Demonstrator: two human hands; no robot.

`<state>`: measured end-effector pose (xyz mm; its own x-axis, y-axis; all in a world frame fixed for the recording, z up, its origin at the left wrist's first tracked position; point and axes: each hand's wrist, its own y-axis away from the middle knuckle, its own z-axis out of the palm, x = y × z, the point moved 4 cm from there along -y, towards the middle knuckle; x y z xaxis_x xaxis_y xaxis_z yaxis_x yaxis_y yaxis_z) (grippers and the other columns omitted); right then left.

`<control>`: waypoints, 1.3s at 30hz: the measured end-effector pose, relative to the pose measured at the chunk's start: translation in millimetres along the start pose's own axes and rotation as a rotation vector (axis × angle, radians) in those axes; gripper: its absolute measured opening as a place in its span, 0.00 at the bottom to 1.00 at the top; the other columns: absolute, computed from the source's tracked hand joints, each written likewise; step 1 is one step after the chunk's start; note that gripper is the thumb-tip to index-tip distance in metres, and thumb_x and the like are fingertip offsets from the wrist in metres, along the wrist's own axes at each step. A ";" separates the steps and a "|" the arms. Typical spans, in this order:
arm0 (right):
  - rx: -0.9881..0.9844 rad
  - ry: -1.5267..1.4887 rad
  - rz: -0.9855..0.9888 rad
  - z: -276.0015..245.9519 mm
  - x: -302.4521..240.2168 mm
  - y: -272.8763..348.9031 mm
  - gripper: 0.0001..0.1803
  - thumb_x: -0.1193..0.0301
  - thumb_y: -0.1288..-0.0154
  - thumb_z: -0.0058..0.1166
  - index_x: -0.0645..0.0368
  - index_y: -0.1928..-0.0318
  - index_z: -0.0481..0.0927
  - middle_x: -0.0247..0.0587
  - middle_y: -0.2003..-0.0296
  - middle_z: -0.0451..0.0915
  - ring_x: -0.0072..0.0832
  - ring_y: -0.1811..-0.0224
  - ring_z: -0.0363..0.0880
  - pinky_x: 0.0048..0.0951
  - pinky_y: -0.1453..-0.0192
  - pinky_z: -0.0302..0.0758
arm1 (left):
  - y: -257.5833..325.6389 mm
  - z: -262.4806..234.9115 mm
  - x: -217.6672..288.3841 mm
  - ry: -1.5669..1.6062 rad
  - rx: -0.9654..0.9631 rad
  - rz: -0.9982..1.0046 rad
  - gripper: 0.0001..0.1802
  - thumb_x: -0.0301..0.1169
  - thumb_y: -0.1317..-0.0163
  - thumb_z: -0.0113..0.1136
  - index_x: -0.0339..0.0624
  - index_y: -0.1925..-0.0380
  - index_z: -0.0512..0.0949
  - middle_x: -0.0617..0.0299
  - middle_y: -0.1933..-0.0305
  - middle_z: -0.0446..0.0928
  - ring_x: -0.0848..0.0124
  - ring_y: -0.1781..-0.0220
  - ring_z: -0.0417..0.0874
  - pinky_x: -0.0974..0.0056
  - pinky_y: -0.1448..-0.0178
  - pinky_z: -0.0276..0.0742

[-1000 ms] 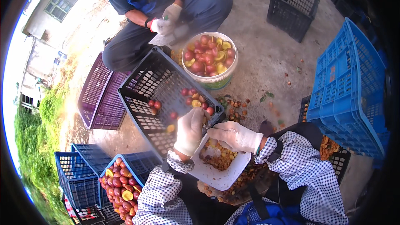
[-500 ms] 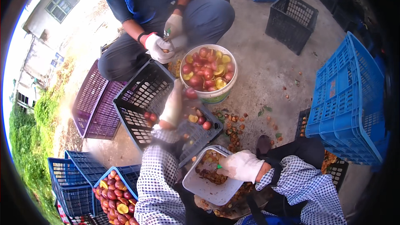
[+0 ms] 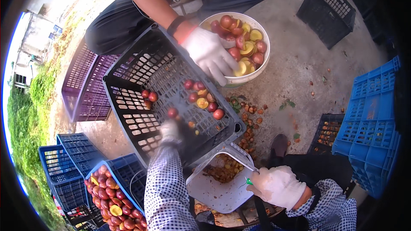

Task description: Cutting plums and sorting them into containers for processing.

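Observation:
My left hand (image 3: 170, 130), in a pale glove, is smeared by motion inside the black crate (image 3: 128, 113). Just beyond its fingertips is a red plum-like fruit (image 3: 172, 112); whether the hand touches it is unclear. Several more red fruits (image 3: 218, 114) and a yellow-fleshed half lie in that crate. My right hand (image 3: 276, 184), gloved, is closed around a small green-handled tool (image 3: 248, 181), whose working end I cannot make out. This hand is at the right rim of a white tub (image 3: 222, 196) containing brownish pits and pulp (image 3: 224, 167).
A co-worker's gloved hand (image 3: 212, 53) reaches over the rim of a white bucket (image 3: 266, 62) of halved fruit. A blue crate of fruit (image 3: 113, 196) stands at lower left, purple crates (image 3: 92, 85) at left, blue crates (image 3: 368, 128) at right. Scraps (image 3: 250, 122) litter the concrete.
My left hand has drawn back from beside the bucket into the black crate. The co-worker's hand has reached out to the bucket. My right hand has shifted right along the tub; the view has moved.

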<state>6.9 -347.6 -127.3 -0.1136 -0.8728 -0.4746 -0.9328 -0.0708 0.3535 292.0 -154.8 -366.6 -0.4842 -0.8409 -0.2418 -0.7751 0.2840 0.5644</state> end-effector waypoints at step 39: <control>0.630 -0.420 0.131 -73.9 -1.9 2.1 0.22 0.55 0.33 0.59 0.60 0.52 0.73 0.59 0.64 0.80 0.58 0.61 0.80 0.51 0.59 0.75 | 235.7 -168.8 121.7 2.442 -0.555 0.555 0.26 0.53 0.24 0.43 0.41 0.47 0.73 0.59 0.52 0.81 0.66 0.54 0.84 0.64 0.54 0.82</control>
<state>30.4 -381.8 -66.1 -0.2396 -0.5897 -0.7712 -0.9073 0.4188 -0.0384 119.0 -268.0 -129.8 0.8117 0.2796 0.5128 -0.5073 0.7727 0.3815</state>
